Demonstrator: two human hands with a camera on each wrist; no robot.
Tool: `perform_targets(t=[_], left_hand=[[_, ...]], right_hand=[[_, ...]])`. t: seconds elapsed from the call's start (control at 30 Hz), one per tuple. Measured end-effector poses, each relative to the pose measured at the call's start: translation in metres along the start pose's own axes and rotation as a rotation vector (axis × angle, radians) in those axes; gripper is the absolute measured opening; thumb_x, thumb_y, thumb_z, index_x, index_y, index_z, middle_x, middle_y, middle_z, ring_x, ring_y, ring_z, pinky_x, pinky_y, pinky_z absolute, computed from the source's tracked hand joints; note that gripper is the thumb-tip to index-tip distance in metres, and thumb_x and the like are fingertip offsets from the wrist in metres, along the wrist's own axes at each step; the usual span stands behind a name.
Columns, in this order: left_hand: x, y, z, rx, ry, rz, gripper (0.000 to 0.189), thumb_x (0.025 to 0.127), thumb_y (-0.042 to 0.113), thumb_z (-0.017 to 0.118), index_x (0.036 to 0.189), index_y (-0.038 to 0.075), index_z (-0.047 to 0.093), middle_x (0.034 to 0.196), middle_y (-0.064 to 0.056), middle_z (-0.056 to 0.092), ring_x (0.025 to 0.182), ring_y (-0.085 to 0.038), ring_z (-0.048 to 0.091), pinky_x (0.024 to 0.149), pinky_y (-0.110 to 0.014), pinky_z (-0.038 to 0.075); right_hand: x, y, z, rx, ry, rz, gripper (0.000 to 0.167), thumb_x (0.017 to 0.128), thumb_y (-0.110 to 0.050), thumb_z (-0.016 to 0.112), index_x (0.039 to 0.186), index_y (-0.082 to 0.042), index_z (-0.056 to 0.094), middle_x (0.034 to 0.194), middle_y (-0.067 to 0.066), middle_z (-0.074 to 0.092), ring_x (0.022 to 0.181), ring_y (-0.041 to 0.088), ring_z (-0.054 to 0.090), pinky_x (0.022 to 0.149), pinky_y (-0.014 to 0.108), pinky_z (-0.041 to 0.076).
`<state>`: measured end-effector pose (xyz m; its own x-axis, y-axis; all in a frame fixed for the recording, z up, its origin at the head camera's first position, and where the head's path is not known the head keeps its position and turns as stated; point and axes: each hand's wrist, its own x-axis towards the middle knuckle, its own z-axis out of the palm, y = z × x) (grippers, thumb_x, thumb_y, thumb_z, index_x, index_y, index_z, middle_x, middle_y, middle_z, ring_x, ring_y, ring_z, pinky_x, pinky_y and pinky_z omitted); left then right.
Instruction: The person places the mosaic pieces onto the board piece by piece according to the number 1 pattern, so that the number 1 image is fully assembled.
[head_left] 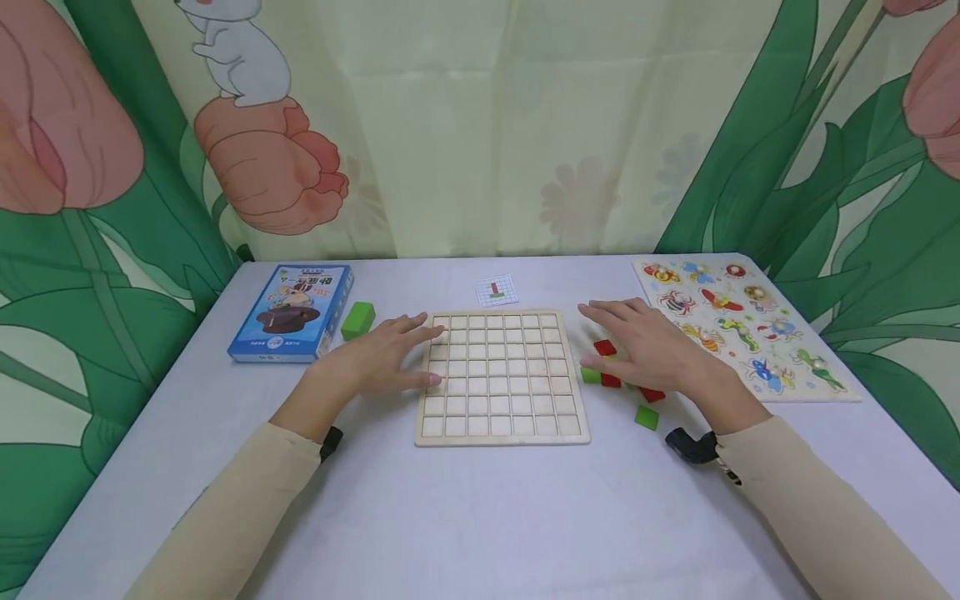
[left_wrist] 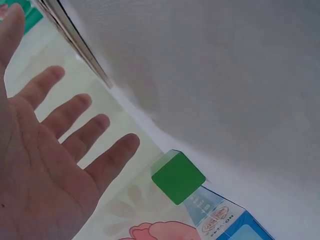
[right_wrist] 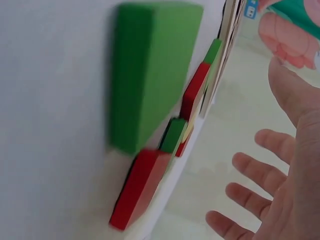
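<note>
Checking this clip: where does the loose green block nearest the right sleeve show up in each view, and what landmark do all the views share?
Head: right of centre, the green block lies just below the red pieces.
Left wrist: not in it; the green piece there is another, by the blue box.
Right wrist: large and close, upper left of centre.
Shared landmark: the patterned curtain.
</note>
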<state>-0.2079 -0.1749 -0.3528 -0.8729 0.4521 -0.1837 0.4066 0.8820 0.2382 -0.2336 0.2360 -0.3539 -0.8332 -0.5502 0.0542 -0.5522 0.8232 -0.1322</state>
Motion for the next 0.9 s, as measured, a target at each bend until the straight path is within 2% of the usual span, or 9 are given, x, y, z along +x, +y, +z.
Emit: perform_targets(t=[0.27,0.47,0.6,0.7,0.9], left_hand=[[-0.006,-0.001,-0.001,-0.021,-0.024,-0.029,0.085,0.093,0.064,0.064,0.162,0.027,0.031,0.170,-0.011,0.022,0.153,-0.040,0.027,0.119,-0.060,0.031],[-0.002,0.000,0.000,-0.048,-0.060,-0.051,0.088,0.090,0.065,0.068,0.163,0.031,0.030,0.171,-0.009,0.021,0.154,-0.038,0.025,0.120,-0.060,0.030],[0.000,0.002,0.000,-0.045,-0.072,-0.058,0.090,0.088,0.061,0.073,0.162,0.030,0.032,0.171,-0.009,0.022,0.154,-0.038,0.026,0.120,-0.059,0.030],[0.001,0.003,0.001,-0.038,-0.074,-0.060,0.089,0.087,0.058,0.076,0.161,0.029,0.035,0.170,-0.009,0.023,0.154,-0.038,0.027,0.119,-0.058,0.031],[0.000,0.004,0.000,-0.041,-0.082,-0.064,0.089,0.085,0.058,0.078,0.159,0.029,0.038,0.168,-0.010,0.030,0.153,-0.036,0.029,0.119,-0.057,0.033]], right_hand=[[-0.008,0.013,-0.002,0.086,-0.029,0.048,0.080,0.094,-0.059,0.066,0.157,-0.017,0.042,0.156,0.013,0.046,0.141,0.039,0.038,0.109,0.066,0.039],[-0.014,0.024,-0.007,0.198,-0.068,0.042,0.074,0.095,-0.049,0.070,0.156,-0.016,0.044,0.155,0.013,0.047,0.141,0.038,0.037,0.109,0.067,0.039],[-0.017,0.031,-0.007,0.268,-0.057,0.004,0.063,0.096,-0.036,0.073,0.151,-0.014,0.051,0.150,0.010,0.053,0.139,0.035,0.041,0.108,0.064,0.041],[-0.018,0.033,-0.006,0.294,-0.045,-0.012,0.052,0.096,-0.028,0.074,0.143,-0.013,0.059,0.139,0.007,0.061,0.134,0.033,0.048,0.106,0.062,0.044],[-0.021,0.034,-0.002,0.319,-0.065,0.008,0.037,0.096,-0.022,0.074,0.133,-0.018,0.069,0.130,0.001,0.067,0.129,0.031,0.054,0.105,0.059,0.047]])
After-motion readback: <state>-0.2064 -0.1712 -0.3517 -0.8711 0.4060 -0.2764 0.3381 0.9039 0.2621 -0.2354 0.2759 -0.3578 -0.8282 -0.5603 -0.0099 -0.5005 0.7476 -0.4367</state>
